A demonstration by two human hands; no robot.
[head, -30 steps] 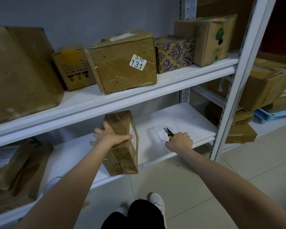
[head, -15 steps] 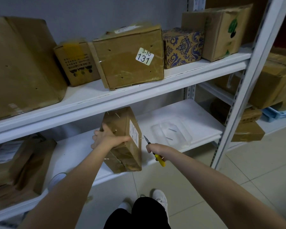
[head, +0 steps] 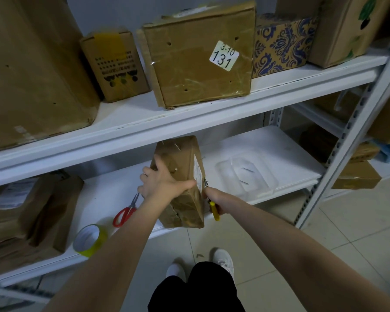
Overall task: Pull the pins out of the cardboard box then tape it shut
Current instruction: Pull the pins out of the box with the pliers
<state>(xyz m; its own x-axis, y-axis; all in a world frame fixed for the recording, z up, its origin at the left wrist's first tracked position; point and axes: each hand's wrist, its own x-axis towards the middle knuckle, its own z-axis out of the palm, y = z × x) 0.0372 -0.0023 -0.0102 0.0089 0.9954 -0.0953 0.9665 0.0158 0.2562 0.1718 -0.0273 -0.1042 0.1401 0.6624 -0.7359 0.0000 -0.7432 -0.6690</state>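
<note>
Pliers (head: pixel 214 209) are clenched in your right hand (head: pixel 214 197), nose at the right face of the cardboard box (head: pixel 185 158), which stands on end at the near edge of the lower shelf (head: pixel 104 199). Your left hand (head: pixel 160 185) clasps its upper side. Brace firmly and draw the pins (head: pixel 177 146) straight out, without twisting.

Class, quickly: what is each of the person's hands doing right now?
Left hand: grips the cardboard box, steadying it.
Right hand: holds yellow-handled pliers, tips at the box's side.
</note>
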